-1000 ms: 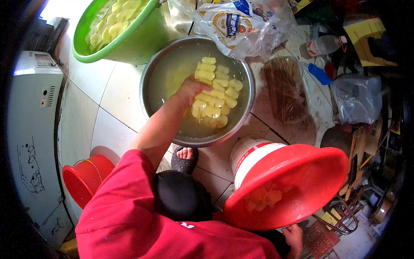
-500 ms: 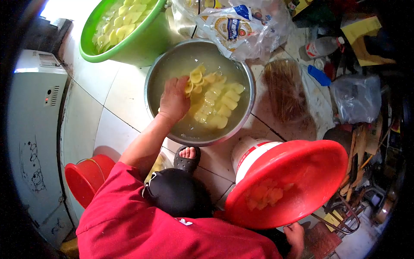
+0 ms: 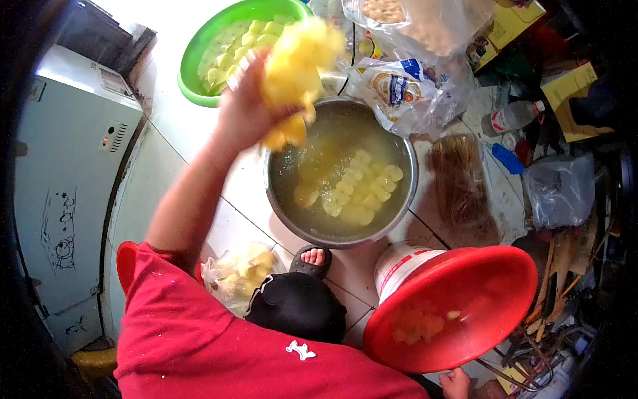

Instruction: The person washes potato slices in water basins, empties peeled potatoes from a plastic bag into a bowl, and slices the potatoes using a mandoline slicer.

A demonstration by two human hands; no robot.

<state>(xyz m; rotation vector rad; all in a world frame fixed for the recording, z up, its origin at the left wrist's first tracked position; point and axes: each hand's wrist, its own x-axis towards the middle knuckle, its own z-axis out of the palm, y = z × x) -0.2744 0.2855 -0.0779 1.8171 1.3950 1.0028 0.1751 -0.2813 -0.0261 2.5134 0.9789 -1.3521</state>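
My left hand [image 3: 242, 110] is raised above the left rim of the steel basin [image 3: 269, 199], closed round a clump of yellow potato slices [image 3: 299, 66], blurred by motion. More pale slices [image 3: 359, 189] lie under cloudy water in that basin. Behind the raised hand stands a green tub [image 3: 189, 76] holding many slices. At lower right, my right hand [image 3: 455, 384] has its fingers curled at the near rim of a tilted red basin [image 3: 492, 292]; part of the hand is out of frame. A few slices [image 3: 419, 324] lie in the red basin.
A white bucket [image 3: 405, 263] stands under the red basin. Plastic bags [image 3: 399, 93] crowd the back, and a bag of yellow pieces [image 3: 242, 272] lies by my knee. A white cabinet [image 3: 80, 186] is at left; a bottle [image 3: 512, 118] and clutter line the right.
My left hand has lifted out of the water with a clump of potato slices and moved up toward the green tub. My right hand stays at the red basin. The view has shifted.
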